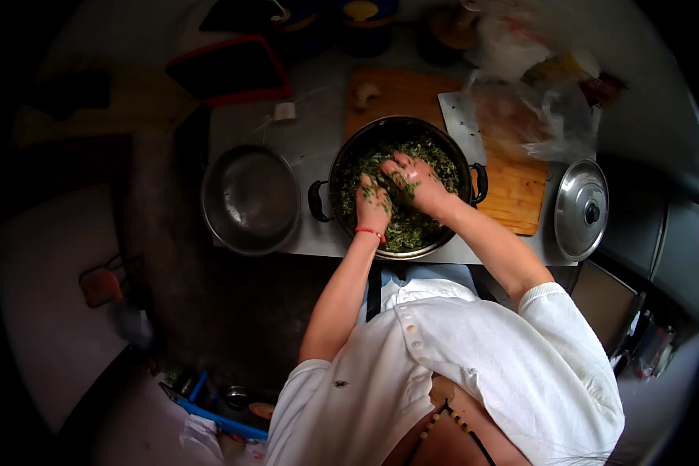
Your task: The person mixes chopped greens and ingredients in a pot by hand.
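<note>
Both hands are inside a large two-handled metal pot (481, 183) filled with chopped greens (415, 233). My left hand (374, 203), a red band at its wrist, rests on the left part of the greens, its fingers partly sunk in them, so their grip is hidden. My right hand (418, 180) lies on the greens near the middle of the pot, palm down. Its fingers are apart, with green bits stuck to the skin. The two hands are close together but do not touch.
Left of the pot stands an empty metal bowl (252, 200). A wooden board (516, 198), a knife-like metal blade (460, 116) and plastic bags (547, 116) are behind and right. A lid (582, 210) lies far right, a red-edged tablet (231, 71) back left.
</note>
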`<state>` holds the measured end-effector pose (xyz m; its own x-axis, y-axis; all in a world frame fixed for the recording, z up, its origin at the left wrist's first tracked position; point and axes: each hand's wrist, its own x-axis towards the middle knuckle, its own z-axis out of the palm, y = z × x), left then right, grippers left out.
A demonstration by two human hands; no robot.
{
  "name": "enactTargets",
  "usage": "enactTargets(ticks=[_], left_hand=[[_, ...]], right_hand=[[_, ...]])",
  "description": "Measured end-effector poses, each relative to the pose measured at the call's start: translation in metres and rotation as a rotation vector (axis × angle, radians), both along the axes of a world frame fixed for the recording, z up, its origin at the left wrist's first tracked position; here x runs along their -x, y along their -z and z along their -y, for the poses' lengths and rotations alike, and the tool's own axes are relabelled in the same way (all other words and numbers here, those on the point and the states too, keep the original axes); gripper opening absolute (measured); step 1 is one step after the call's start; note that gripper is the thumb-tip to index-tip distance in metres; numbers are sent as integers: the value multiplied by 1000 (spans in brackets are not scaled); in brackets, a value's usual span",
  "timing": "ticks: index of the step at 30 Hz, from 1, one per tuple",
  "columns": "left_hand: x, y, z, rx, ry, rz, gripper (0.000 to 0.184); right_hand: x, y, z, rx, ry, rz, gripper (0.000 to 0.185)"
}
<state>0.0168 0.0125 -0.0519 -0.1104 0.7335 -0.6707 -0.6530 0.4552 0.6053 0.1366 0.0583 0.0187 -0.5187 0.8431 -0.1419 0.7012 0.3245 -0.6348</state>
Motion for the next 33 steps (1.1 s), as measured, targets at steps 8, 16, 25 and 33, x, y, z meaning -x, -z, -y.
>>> enactTargets(ticks=[8, 16, 25, 33], left_hand=[[9, -52, 21, -246, 1395, -1188, 34], [1, -17, -9, -26, 1719, -1238, 30], [37, -5, -16, -499, 1475, -982, 42], [21, -50, -41, 11, 508, -360, 38]], right_hand=[[-36, -9, 69, -33, 32, 249, 64], [-27, 32, 74, 273, -164, 611, 50], [-24, -24, 55, 210, -81, 438, 50], [-45, 18, 61, 228, 831, -626, 30]])
